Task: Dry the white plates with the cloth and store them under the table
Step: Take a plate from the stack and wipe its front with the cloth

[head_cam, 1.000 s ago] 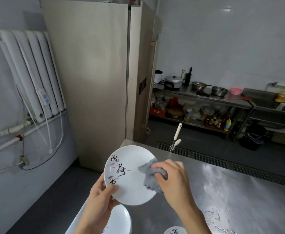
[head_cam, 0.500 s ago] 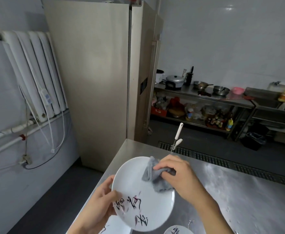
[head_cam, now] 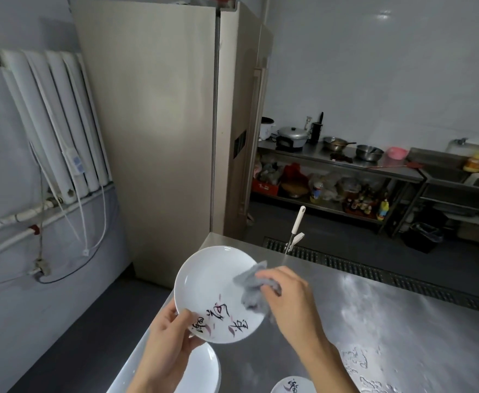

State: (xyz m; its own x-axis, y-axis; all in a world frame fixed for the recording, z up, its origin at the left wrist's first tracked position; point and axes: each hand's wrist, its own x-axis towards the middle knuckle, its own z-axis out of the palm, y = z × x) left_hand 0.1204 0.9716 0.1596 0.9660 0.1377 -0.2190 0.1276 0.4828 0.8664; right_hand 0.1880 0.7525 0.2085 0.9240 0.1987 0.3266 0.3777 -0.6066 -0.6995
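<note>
A white plate [head_cam: 208,282] with black brush writing and pink marks is held up over the near left corner of the steel table [head_cam: 388,330]. My left hand [head_cam: 167,344] grips its lower left rim, thumb on the face. My right hand [head_cam: 289,296] holds a bunched grey cloth [head_cam: 251,287] against the plate's right side. Another white plate [head_cam: 204,370] lies on the table below my left hand. The rim of a third plate [head_cam: 292,385] with writing shows at the bottom edge.
A white-handled tool [head_cam: 296,228] stands at the table's far edge. A tall beige fridge [head_cam: 170,123] stands ahead, a radiator [head_cam: 54,123] on the left wall. Steel shelving [head_cam: 340,165] with pots and bowls lines the back wall. Water streaks mark the table at right.
The plate has turned in my left hand, carrying the writing from upper left round to the bottom. The cloth in my right hand has wiped across to the plate's right side.
</note>
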